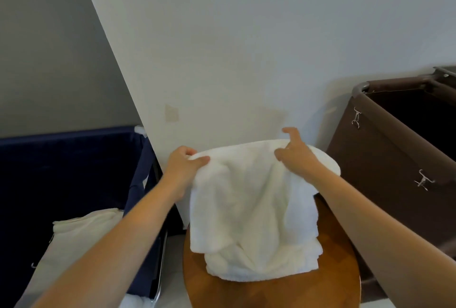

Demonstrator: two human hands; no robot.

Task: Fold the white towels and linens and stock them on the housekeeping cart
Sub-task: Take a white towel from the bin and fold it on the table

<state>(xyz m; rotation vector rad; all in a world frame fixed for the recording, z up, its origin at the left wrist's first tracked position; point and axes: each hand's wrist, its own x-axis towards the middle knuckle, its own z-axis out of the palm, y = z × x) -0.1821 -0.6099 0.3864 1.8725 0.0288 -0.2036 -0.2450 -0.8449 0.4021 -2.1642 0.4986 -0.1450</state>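
Towel (246, 204): top edge left-right, draped to table (271, 290).
Left hand (187, 160): pinches left corner.
Right hand (294, 153): grips edge right of middle.

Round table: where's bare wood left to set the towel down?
Bare wood on the table shows as a near crescent below the hem of the white towel, plus a narrow strip between towel and brown bin. The far half is crowded: the towel, held by left hand and right hand, hides it.
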